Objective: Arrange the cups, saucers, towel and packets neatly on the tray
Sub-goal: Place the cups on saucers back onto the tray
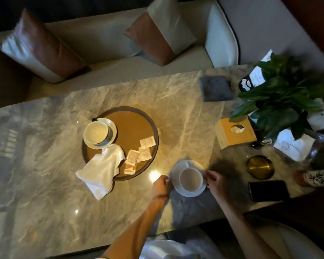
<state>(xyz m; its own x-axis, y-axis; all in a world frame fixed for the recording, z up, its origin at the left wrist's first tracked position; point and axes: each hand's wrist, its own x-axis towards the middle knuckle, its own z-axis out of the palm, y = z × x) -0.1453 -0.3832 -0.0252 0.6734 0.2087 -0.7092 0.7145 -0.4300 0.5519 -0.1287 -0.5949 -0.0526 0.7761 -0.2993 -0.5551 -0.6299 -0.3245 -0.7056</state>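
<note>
A round brown tray sits mid-table. On its left part a white cup stands on a saucer. Several paper packets lie on the tray's right and front parts. A crumpled white towel hangs over the tray's front-left rim onto the table. To the right of the tray, on the table, a second white cup rests on its saucer. My left hand grips that saucer's left edge and my right hand grips its right edge.
The marble table also bears a grey coaster, a wooden tissue box, a leafy plant, a brass dish, a black phone and papers at the right. A sofa with cushions lies beyond.
</note>
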